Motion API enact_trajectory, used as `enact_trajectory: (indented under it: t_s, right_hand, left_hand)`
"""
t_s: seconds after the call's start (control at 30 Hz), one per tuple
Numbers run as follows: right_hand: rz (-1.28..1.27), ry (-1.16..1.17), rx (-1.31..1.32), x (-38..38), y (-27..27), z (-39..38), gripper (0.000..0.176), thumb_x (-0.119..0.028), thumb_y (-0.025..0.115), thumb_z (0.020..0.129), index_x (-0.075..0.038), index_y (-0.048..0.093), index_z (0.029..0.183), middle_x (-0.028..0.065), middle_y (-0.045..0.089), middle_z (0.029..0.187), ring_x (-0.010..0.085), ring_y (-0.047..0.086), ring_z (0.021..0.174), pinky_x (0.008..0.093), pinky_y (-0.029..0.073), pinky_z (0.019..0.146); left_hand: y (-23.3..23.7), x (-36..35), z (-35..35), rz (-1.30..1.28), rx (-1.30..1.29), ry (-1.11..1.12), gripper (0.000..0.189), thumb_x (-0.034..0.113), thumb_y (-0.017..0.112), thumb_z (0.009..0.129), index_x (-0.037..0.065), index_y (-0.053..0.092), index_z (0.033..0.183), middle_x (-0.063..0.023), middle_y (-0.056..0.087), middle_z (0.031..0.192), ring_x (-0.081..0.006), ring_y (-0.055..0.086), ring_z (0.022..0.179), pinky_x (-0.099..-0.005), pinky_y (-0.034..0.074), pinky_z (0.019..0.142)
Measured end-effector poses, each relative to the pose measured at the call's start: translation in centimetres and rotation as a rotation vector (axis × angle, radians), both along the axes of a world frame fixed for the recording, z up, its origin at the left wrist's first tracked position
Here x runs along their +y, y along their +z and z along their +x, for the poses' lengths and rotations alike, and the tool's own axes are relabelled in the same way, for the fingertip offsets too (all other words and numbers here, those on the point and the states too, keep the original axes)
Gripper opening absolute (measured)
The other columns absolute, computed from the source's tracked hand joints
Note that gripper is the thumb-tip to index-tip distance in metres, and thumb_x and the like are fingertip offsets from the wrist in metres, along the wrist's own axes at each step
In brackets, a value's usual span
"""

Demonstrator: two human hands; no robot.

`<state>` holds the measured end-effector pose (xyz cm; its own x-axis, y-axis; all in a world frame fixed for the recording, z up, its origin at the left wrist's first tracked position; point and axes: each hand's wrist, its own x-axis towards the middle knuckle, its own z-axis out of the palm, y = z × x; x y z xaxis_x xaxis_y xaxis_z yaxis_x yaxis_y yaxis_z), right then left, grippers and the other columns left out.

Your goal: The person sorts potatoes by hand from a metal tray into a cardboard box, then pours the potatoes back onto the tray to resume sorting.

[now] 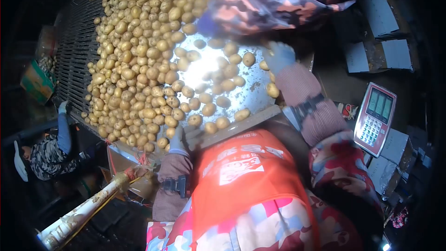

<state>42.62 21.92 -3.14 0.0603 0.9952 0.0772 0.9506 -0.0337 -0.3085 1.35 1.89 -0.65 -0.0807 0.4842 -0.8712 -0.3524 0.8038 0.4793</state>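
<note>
Left hand [178, 140], grey glove, lower centre, lies on the sorting table edge [241, 125] and touches the potatoes [139, 79]; can't tell its grip. Right hand [278, 56], blue glove, right of centre, fingers spread loose and holding nothing, just beside potatoes. Co-worker's sleeve [278, 0] at top. Weighing scale [375, 118] at right.

The grey-gloved left hand [178, 140] rests on the near edge of a shiny metal sorting tray [251, 94] heaped with small yellow potatoes [139, 65]. The blue-gloved right hand [278, 56] hovers at the tray's right side, below a co-worker's camouflage-patterned sleeve [278, 0]. A red digital scale [374, 118] stands nearby.
</note>
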Motion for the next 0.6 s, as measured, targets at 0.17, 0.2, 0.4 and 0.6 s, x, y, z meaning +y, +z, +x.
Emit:
enact_trajectory:
  t_s: [0.17,0.2,0.4,0.6]
  right_hand:
    - [-0.162,-0.043,-0.092,4.1,-4.3,-1.6,0.025,-0.03,0.058,0.09,-0.011,0.073,0.098,0.0149,0.071,0.087,0.0367,0.069,0.079,0.0484,0.054,0.076]
    - [-0.199,-0.063,-0.146,4.3,-4.2,-1.6,0.025,-0.03,0.058,0.09,-0.012,0.073,0.097,0.0144,0.071,0.084,0.0366,0.069,0.076,0.0478,0.055,0.075]
    - [-0.038,0.077,0.83,-4.7,1.9,-6.7,0.039,-0.03,0.063,0.094,-0.007,0.063,0.125,0.0165,0.066,0.119,0.0303,0.067,0.102,0.0409,0.055,0.088]
    - [-0.24,0.82,0.193,-5.7,4.8,-17.5,0.046,-0.038,0.063,0.09,-0.017,0.062,0.131,0.0104,0.058,0.136,0.0276,0.053,0.127,0.0482,0.039,0.106]
  left_hand:
    - [-1.0,0.2,0.4,-0.039,0.001,0.038,0.054,0.05,0.039,0.103,0.003,0.062,0.119,-0.0178,0.073,0.101,-0.0313,0.065,0.066,-0.0383,0.046,0.052]
    - [-1.5,0.1,0.1,-0.058,-0.025,0.04,0.055,0.051,0.039,0.103,0.003,0.062,0.119,-0.0175,0.073,0.101,-0.0314,0.065,0.066,-0.0385,0.046,0.052]
    - [8.2,3.9,8.2,0.034,-0.305,0.175,0.052,0.044,0.046,0.104,0.001,0.054,0.133,-0.0162,0.063,0.12,-0.0227,0.063,0.101,-0.0331,0.056,0.082]
    - [3.8,0.4,6.1,-0.029,-1.105,0.785,0.047,0.039,0.051,0.102,0.002,0.053,0.132,-0.0131,0.061,0.122,-0.0252,0.058,0.112,-0.0366,0.051,0.095]
